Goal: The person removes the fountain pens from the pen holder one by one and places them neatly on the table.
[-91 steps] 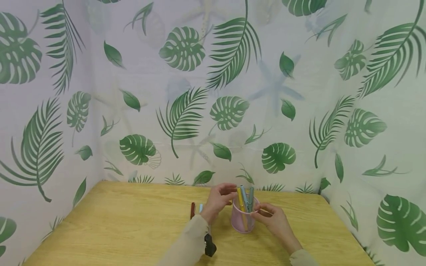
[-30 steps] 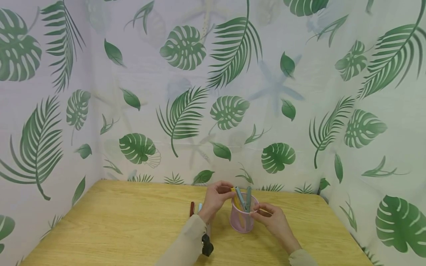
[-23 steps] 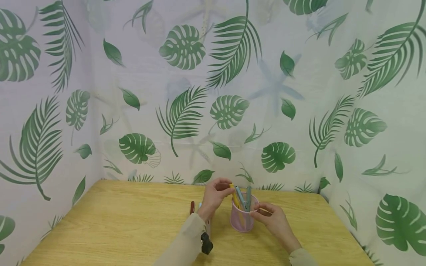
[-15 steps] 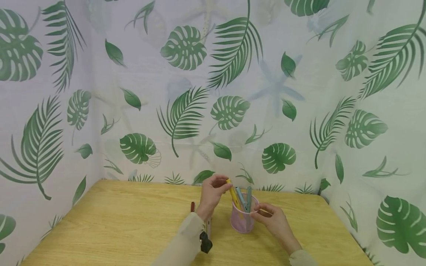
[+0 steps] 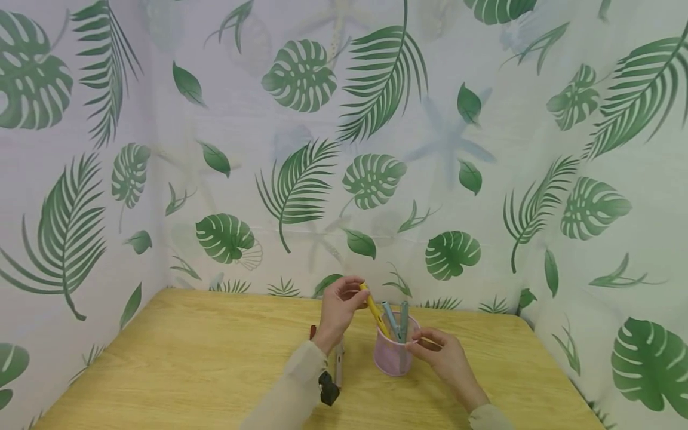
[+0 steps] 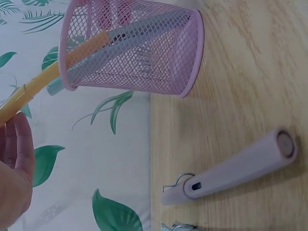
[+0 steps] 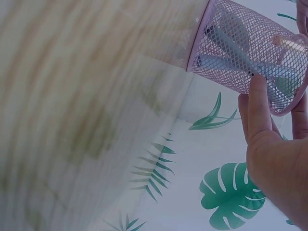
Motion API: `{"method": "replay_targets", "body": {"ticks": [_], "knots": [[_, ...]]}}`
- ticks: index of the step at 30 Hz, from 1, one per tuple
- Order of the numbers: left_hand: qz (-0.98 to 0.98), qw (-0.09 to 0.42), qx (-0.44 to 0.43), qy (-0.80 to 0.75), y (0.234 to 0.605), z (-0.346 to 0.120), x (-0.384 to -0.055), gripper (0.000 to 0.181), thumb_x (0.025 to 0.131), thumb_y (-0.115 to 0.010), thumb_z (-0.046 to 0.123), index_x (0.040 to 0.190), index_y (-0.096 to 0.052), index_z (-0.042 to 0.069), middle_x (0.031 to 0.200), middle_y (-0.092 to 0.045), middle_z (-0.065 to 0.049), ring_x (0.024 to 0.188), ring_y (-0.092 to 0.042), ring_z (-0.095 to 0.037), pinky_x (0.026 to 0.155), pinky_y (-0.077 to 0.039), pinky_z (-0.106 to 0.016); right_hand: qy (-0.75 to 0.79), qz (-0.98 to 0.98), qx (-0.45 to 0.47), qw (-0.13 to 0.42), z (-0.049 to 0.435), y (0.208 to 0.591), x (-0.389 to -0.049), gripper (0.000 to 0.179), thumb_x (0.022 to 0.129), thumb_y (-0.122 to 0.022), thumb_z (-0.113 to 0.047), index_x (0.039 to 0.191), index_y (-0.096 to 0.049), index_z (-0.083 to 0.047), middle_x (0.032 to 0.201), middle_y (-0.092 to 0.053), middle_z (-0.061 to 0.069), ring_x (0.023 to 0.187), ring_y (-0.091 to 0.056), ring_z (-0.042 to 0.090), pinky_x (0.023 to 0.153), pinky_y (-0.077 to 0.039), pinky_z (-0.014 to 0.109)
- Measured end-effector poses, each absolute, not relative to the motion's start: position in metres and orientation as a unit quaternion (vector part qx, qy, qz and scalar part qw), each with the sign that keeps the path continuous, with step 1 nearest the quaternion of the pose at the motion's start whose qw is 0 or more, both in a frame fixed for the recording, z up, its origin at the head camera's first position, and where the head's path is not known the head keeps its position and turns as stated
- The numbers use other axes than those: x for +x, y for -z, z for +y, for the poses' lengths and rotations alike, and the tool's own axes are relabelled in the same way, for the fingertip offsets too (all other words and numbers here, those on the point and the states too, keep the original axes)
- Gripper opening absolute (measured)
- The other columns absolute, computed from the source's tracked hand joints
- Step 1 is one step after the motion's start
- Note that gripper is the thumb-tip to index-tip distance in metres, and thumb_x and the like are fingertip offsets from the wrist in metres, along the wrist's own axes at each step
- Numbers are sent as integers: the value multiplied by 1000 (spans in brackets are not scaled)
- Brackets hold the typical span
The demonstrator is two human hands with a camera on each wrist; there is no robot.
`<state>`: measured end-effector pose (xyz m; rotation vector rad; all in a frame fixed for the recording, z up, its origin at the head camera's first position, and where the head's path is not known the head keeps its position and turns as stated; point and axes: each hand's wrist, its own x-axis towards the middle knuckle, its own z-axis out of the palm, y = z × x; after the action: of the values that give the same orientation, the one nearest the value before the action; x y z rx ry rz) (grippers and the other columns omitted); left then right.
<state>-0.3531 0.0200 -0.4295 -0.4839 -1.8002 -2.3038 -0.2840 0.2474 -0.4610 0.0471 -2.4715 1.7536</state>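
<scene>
My left hand [image 5: 335, 309] pinches the upper end of a yellow pen [image 5: 374, 310]. The pen leans left out of a pink mesh pen cup [image 5: 391, 358]; through the mesh in the left wrist view [image 6: 139, 72] its lower part still shows inside. A light blue pen [image 5: 389, 315] and a grey-green pen [image 5: 404, 319] stand in the same cup. My right hand [image 5: 446, 357] holds the cup's right rim between thumb and fingers; in the right wrist view one finger [image 7: 260, 103] lies against the mesh wall. The cup stands upright on the table.
A pale lilac-grey pen [image 6: 236, 168] lies on the wooden table [image 5: 215, 358] below my left wrist. Beside it, a dark red pen [image 5: 313, 330] is mostly hidden by the left arm. A leaf-patterned curtain [image 5: 322, 197] closes off the back and sides.
My left hand has taken hold of the yellow pen and drawn it up and to the left, partly out of the cup. My right hand has stayed at the rim.
</scene>
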Motion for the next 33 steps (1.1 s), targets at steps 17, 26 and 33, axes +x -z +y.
{"method": "replay_targets", "body": {"ticks": [17, 26, 33], "knots": [[-579, 127, -170, 787, 420, 1, -352, 27, 92, -65, -1, 117, -56, -1, 107, -59, -21, 85, -65, -15, 79, -60, -41, -570, -819, 17, 58, 248, 461, -283, 34, 85, -78, -22, 108, -67, 0, 130, -62, 17, 120, -59, 39, 95, -54, 43], [-570, 132, -161, 795, 420, -10, -351, 27, 91, -64, -2, 115, -52, -5, 104, -60, -16, 83, -66, -13, 78, -60, -37, -570, -819, 17, 59, 249, 461, -283, 36, 84, -78, -25, 108, -68, -1, 131, -61, 19, 121, -59, 40, 95, -54, 43], [-572, 128, -150, 796, 425, -19, -351, 21, 91, -65, -1, 111, -57, -1, 99, -61, -11, 83, -65, -15, 77, -60, -39, -569, -820, 16, 56, 249, 460, -281, 36, 85, -78, -24, 110, -67, -1, 133, -60, 19, 122, -58, 40, 96, -53, 43]]}}
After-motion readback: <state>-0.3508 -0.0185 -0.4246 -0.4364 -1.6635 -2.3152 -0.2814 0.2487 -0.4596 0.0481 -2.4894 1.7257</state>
